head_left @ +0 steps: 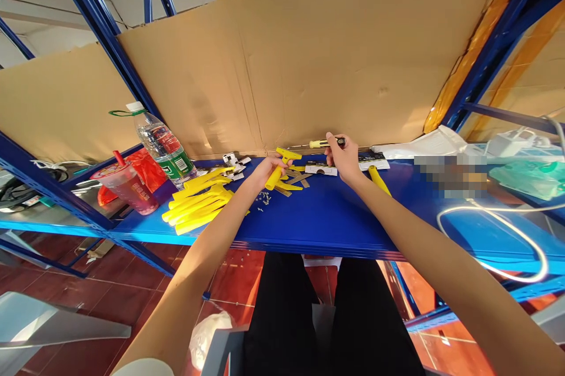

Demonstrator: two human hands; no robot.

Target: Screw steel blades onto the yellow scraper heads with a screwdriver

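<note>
My left hand (266, 170) is closed around a yellow T-shaped plastic handle (274, 178), its crosspiece turned up and away from me. A screwdriver (318, 144) with a pale yellow and black grip lies in my closed right hand (345, 157). Its thin shaft points left, with the tip close to the crosspiece; whether they touch I cannot tell. Beneath the left hand are flat yellow and metal strips (293, 180) and a scatter of small screws (263, 198). Several more yellow handles (198, 206) are heaped left of my forearm. Another yellow handle (378, 179) lies by my right wrist.
A blue shelf (318, 217) forms the work surface, backed by a cardboard wall (326, 58). Small printed cartons (321, 170) lie behind the strips. At left stand a water bottle (165, 146) and a drink cup (132, 188). A white cable (529, 235) loops at right.
</note>
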